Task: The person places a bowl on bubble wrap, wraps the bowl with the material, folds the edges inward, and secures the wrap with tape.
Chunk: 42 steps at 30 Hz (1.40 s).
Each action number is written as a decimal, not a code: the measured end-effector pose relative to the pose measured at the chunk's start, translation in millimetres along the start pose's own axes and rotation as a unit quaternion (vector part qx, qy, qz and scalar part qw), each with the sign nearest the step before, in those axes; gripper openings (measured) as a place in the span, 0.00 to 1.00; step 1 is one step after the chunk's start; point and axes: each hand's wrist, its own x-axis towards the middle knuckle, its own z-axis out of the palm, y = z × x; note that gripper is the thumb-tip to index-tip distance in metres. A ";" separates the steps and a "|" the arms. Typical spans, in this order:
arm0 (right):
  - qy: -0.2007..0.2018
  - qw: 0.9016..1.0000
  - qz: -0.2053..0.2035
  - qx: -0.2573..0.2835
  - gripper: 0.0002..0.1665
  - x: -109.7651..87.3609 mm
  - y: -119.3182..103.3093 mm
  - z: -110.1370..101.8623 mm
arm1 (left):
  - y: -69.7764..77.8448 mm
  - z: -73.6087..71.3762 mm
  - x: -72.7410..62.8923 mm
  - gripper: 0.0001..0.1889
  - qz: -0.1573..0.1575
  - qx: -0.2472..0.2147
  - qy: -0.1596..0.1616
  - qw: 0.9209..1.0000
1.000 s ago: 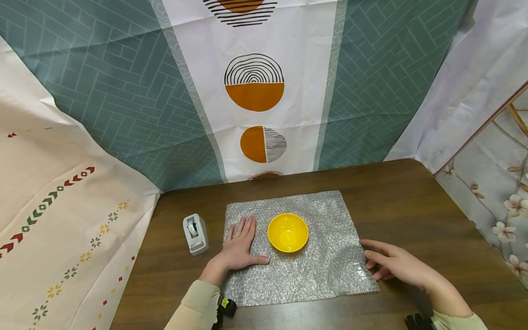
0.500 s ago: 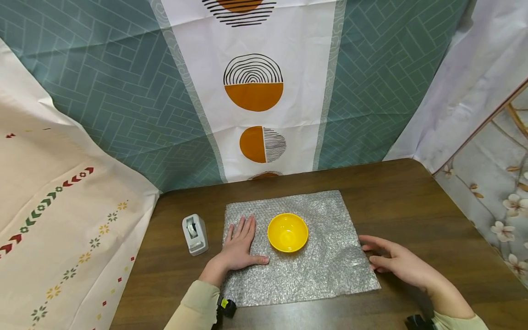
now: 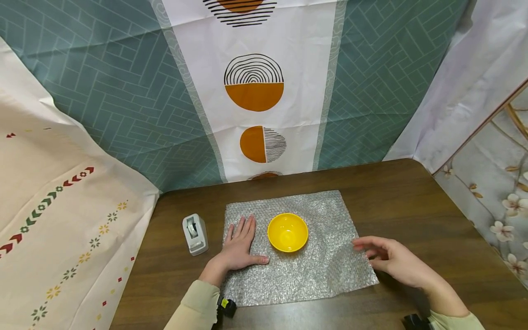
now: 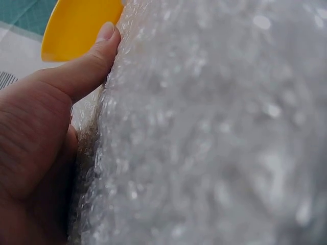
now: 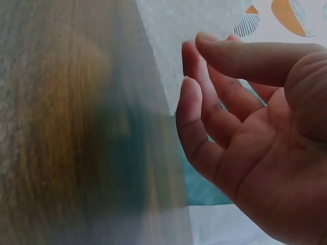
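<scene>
A yellow bowl (image 3: 288, 233) sits upright on a sheet of bubble wrap (image 3: 297, 279) spread over the table. My left hand (image 3: 239, 251) lies flat on the sheet's left part, fingers spread and thumb towards the bowl. The left wrist view shows that thumb (image 4: 97, 56) against the wrap, with part of the bowl beyond. At the sheet's right edge, my right hand (image 3: 396, 261) pinches the wrap between thumb and curled fingers. That edge looks slightly raised. In the right wrist view, the fingers (image 5: 191, 102) hide part of the edge near the corner.
A white tape dispenser (image 3: 195, 234) stands left of the bubble wrap. Brown wooden tabletop (image 3: 392, 201) surrounds the sheet. Patterned cloths hang behind the table (image 3: 264, 96) and along both sides.
My right hand has shifted a little at the sheet's right edge, its fingers now further over the wrap. The near right corner has moved slightly. My left hand and the bowl stay put.
</scene>
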 end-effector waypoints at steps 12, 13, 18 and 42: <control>0.034 0.996 -0.047 -0.070 0.20 11.8 -7.7 2.5 | 4.9 -5.0 -1.7 0.74 0.003 -0.002 -0.011 1.000; 0.031 0.995 -0.051 -0.074 0.19 12.9 -8.5 1.6 | 5.6 -5.8 -1.9 0.73 0.004 -0.004 -0.010 1.000; -0.004 0.993 -0.070 -0.093 0.12 19.3 -14.5 -8.0 | 4.4 -3.8 -1.8 0.74 -0.003 0.001 -0.011 1.000; 0.026 0.988 -0.091 -0.119 0.06 63.0 -57.3 0.0 | 3.9 -2.1 -1.1 0.74 -0.002 -0.010 0.006 1.000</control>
